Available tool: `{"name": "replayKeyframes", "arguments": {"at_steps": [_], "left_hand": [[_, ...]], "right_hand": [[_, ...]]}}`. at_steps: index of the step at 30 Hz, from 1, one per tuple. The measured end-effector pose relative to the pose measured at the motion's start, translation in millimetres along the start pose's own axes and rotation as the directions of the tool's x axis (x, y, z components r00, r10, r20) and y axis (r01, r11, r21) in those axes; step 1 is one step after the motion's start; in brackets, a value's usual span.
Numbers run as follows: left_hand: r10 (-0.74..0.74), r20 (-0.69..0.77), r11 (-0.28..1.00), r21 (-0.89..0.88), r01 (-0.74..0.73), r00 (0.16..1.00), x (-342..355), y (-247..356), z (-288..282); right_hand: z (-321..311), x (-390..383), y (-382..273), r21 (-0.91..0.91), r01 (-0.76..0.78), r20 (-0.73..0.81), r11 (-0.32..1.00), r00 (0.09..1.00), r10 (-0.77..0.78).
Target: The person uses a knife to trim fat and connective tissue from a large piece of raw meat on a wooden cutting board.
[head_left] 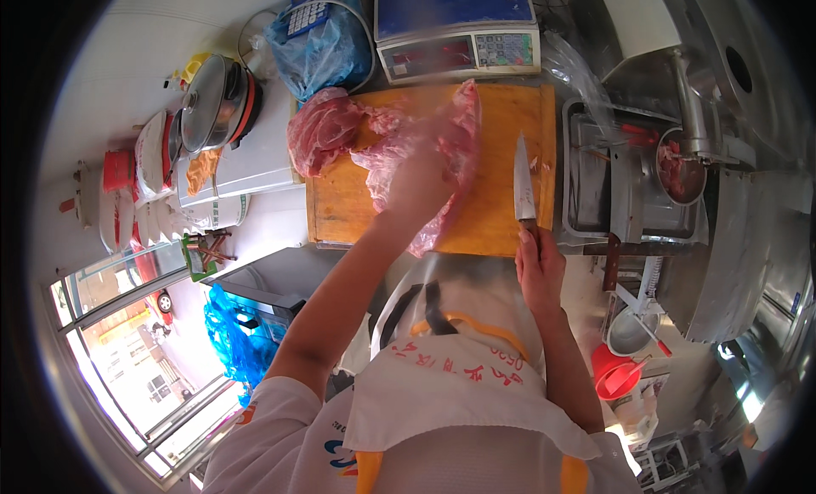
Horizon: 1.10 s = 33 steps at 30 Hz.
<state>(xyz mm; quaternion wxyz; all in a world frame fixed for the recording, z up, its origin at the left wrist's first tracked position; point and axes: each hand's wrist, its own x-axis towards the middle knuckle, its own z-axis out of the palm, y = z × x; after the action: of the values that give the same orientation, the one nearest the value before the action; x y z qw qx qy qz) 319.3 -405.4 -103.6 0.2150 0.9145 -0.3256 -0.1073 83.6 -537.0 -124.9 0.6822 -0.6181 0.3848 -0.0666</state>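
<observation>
Blurred left hand (422, 186) on meat (384, 157) — right hand (539, 263) curled round knife (524, 184).

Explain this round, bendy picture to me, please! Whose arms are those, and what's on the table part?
There's no robot here, just a person with bare hands. The one picture comes from a camera on the person's head, looking down. Its wide lens bends straight edges near the rim. The arms are the person's own.

The left hand is on the meat; its fingers look blurry. The right hand holds a knife by the handle, with the blade pointing away from the person. The meat lies on a wooden board, with a thick lump at its left; I can't tell if that's joined on. Behind the board is a scale.
</observation>
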Motion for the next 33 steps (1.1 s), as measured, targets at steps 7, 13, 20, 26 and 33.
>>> {"name": "replayKeyframes", "arguments": {"at_steps": [7,13,20,26,33], "left_hand": [[-0.031,0.109,0.994,-0.102,0.043,0.994,17,-6,-30],[-0.201,0.063,0.872,-0.444,0.207,0.978,19,-6,-27],[0.258,-0.087,0.952,-0.148,-0.268,0.962,22,17,-22],[0.29,0.019,0.957,-0.002,-0.29,0.957,25,0,6],[0.28,0.126,0.934,0.192,-0.301,0.952,35,2,11]], "right_hand": [[19,-1,14,-0.054,0.119,0.123,0.991,0.986,-0.112],[35,-1,9,-0.002,0.066,0.126,0.998,0.99,-0.065],[22,-8,16,0.119,-0.063,0.052,0.991,0.997,0.057],[22,-10,30,0.086,0.015,0.037,0.996,0.999,-0.018],[20,-11,13,0.026,-0.007,0.017,1.0,1.0,0.006]]}}
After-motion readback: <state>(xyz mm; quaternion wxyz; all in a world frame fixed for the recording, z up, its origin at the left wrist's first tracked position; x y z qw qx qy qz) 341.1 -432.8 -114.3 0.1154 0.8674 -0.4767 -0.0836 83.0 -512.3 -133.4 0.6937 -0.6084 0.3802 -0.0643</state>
